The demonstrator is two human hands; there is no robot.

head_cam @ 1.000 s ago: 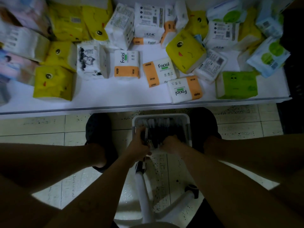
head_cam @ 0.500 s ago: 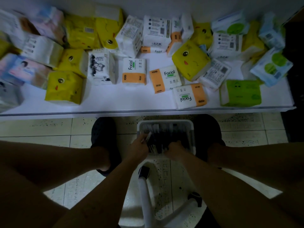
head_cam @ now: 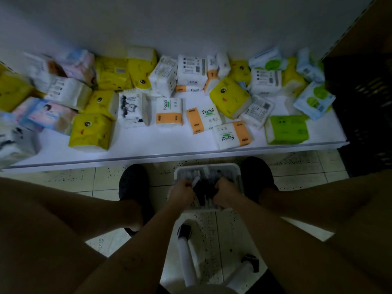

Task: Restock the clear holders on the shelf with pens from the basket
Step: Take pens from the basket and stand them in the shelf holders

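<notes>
The restocking looks barely begun: the left hand (head_cam: pixel 183 193) and the right hand (head_cam: pixel 226 192) are both down in the white basket (head_cam: pixel 207 165) on the floor, fingers curled around pens (head_cam: pixel 205 188). No clear holder is in view. The white shelf (head_cam: pixel 148 145) carries only tissue packs (head_cam: pixel 169 111), several printed "Facial".

Shop: low white shelf (head_cam: pixel 174 154) stocked with packaged facial tissue packs (head_cam: pixel 169 111)
</notes>
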